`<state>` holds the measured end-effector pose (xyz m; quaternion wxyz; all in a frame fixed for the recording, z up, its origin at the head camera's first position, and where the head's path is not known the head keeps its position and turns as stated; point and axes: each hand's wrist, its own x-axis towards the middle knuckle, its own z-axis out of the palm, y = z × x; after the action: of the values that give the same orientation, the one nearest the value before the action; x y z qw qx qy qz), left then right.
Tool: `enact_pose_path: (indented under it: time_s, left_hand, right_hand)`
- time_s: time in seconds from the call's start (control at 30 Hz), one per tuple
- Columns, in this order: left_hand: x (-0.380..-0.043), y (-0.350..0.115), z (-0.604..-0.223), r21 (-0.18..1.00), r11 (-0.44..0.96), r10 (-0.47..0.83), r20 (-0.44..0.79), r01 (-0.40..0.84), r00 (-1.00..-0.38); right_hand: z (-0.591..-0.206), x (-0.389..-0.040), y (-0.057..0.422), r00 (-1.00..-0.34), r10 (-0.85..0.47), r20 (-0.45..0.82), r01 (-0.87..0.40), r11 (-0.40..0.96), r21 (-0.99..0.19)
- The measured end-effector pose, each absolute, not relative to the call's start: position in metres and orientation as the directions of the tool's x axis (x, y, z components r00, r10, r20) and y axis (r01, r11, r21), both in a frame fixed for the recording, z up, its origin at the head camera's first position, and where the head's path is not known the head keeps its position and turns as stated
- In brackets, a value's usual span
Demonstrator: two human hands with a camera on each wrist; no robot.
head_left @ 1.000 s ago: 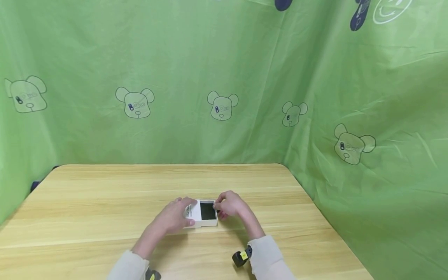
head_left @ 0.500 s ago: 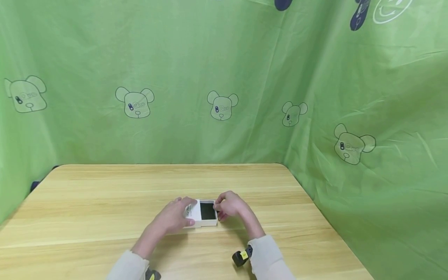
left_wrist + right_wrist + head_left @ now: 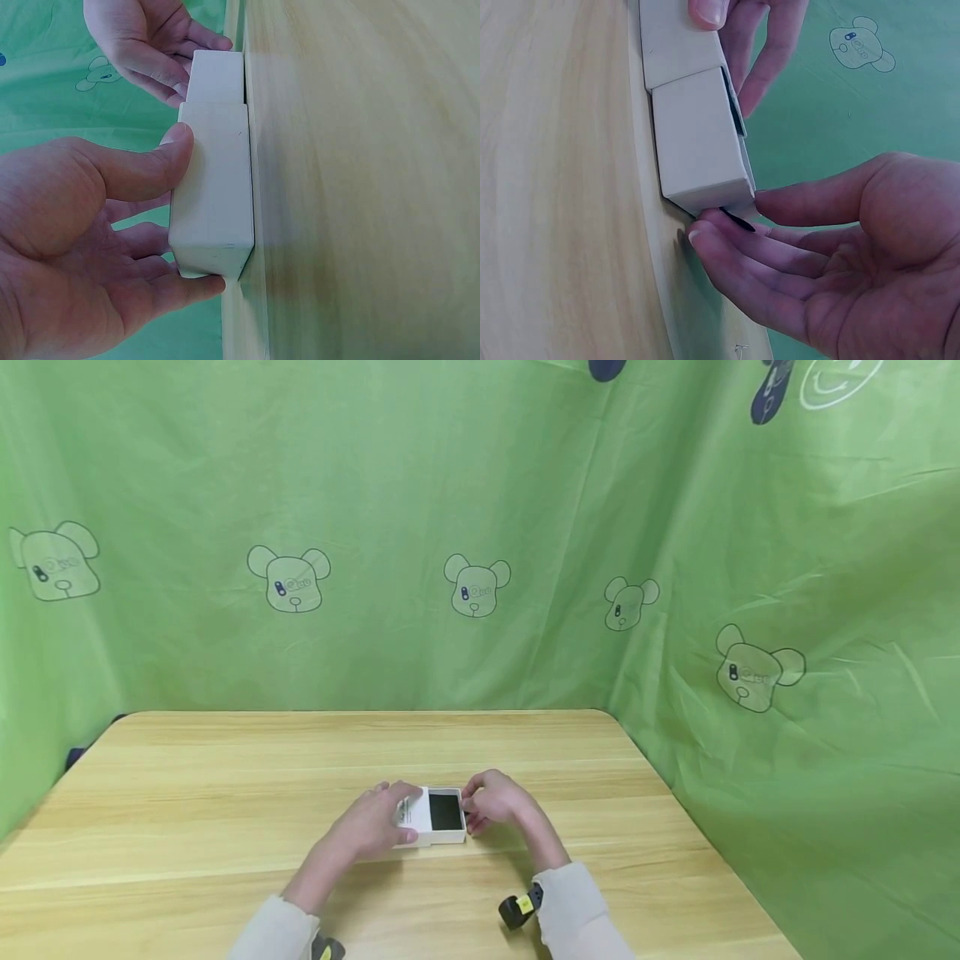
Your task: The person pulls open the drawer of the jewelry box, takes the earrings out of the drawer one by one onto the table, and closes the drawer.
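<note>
A white sliding drawer box [image 3: 447,837] lies on the wooden table, its inner tray partly out to the right. Inside the exposed tray sits a flat dark item [image 3: 446,812]; the sleeve covers the rest. My left hand [image 3: 369,823] grips the sleeve, thumb on the near side and fingers across the top and far side. At the tray's outer end is my right hand [image 3: 495,799], its thumb at the end's upper edge and its curved fingers against the end wall. A black pull tab [image 3: 737,219] shows between that thumb and fingers.
The wooden table [image 3: 225,777] spreads around the box. Behind it and to the right hang green curtains [image 3: 390,652] with bear-face prints. Black wrist devices [image 3: 517,910] sit below the sleeves' cuffs.
My right thumb has shifted slightly right, off the tray's rim toward the outer end. The box, the tray and my left hand look unmoved.
</note>
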<state>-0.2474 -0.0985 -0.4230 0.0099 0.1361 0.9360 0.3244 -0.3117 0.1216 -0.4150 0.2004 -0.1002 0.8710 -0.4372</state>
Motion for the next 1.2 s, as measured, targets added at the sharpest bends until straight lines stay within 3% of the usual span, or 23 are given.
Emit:
enact_pose_path:
  time_s: [1.2]
  left_hand:
    - [-0.2472,-0.0981,-0.4229,0.611,0.755,0.253,0.064,0.238,-0.965]
  right_hand:
    - [-0.4151,-0.3095,0.1175,-0.914,-0.339,-0.222,-0.035,0.613,-0.790]
